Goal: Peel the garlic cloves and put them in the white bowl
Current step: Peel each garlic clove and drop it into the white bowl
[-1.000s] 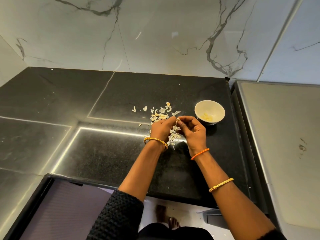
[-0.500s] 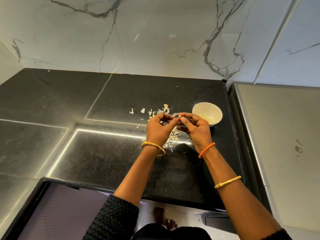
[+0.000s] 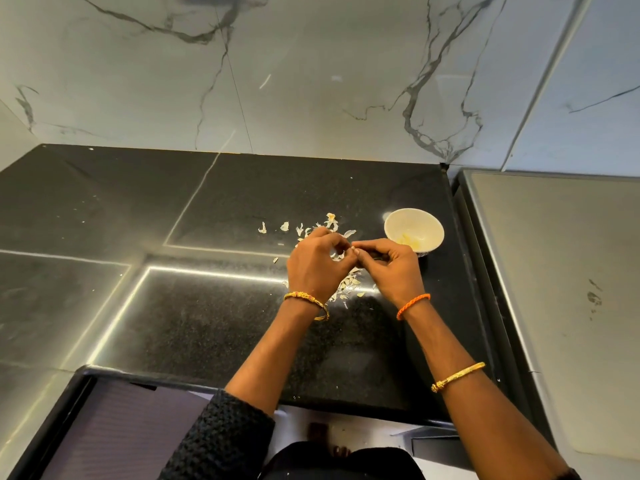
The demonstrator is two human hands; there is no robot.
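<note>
The left hand (image 3: 317,263) and right hand (image 3: 391,268) meet fingertip to fingertip, curled around a garlic clove mostly hidden between them, above the peels (image 3: 346,285) on the table (image 3: 207,323). It is probably small, light and firm, with thin, brittle skin, best pinched at its ends; the white bowl (image 3: 414,232) stands just beside the right hand.

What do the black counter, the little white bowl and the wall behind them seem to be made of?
The counter looks like polished black granite: fine pale speckles and sharp reflections of strip lights. The white bowl is probably glazed ceramic, smooth and softly shiny, though plastic cannot be ruled out. The wall looks like marble or marble-look tile: pale, glossy, with dark veins and thin joints.
</note>
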